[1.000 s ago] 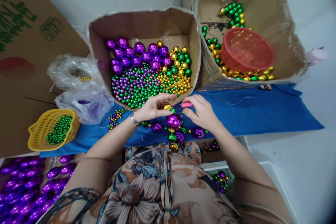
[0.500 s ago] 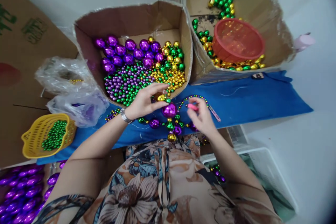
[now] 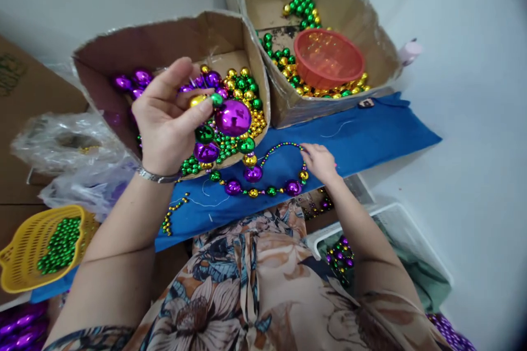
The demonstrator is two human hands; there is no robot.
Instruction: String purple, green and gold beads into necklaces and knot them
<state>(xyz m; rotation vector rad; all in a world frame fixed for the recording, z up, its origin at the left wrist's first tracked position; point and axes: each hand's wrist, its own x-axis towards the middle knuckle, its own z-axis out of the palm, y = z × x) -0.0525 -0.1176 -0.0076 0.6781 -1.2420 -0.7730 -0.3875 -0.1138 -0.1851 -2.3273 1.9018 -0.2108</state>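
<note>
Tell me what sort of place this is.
Likely a bead workroom: a cardboard box holds loose beads, a yellow basket holds green beads, and the left hand holds strung beads.

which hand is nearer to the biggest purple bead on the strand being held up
Left. The left hand grips the strand just beside the big purple bead, thumb at a small green bead. The right hand is farther off, at the thin-beaded loop.

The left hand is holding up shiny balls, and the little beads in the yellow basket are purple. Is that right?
Not quite: the beads in the yellow basket are green, not purple, as the head view shows. The left hand is indeed holding up shiny balls.
</note>
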